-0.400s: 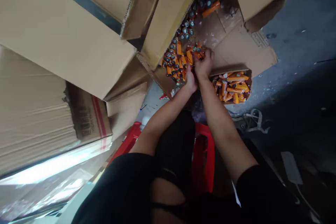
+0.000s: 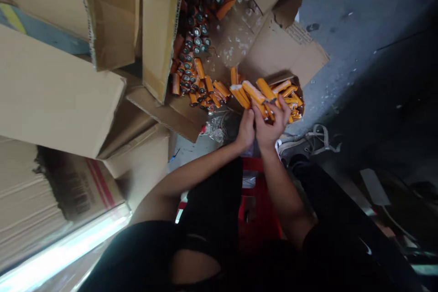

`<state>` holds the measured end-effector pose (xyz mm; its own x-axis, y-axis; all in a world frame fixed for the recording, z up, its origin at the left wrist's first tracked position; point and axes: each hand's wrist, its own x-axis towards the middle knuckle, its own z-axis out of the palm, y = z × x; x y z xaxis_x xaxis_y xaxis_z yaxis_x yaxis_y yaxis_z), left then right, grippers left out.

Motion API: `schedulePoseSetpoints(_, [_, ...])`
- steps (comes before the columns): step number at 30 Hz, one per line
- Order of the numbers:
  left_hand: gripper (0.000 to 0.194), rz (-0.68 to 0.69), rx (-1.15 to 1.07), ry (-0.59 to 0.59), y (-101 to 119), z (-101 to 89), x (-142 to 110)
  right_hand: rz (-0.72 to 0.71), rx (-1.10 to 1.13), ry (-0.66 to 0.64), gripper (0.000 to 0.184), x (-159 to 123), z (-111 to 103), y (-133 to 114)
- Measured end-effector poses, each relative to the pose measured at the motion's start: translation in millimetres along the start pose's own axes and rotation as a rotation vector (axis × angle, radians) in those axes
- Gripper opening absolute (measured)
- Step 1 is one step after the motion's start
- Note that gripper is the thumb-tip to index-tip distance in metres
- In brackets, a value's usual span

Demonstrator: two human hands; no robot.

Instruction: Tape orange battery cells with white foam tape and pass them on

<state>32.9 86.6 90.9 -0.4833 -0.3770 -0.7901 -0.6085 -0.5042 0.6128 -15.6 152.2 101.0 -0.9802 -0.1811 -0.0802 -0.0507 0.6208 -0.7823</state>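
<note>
Orange cylinders [image 2: 254, 92], handful: gathered-and-held step.
Left hand [image 2: 245, 130], right hand [image 2: 270, 131]: fingers clamped on them; next move, we judge, calls for steadiness.

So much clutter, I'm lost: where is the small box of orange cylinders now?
In the head view, the small box sits right of centre, partly hidden behind the right hand and the held cylinders, just above the shoe.
</note>
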Motion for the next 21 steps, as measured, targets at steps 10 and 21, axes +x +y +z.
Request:
schedulePoseSetpoints(10, [0.056,-0.143,0.786,-0.212,15,-23.7,35,0.140,-0.397,-0.260,0.076,-14,-26,124])
schedulePoseSetpoints(21, [0.046,-0.368,0.399,-0.046,-45,-23.9,61,0.372,-0.145,-0.635,0.057,87,-104,163])
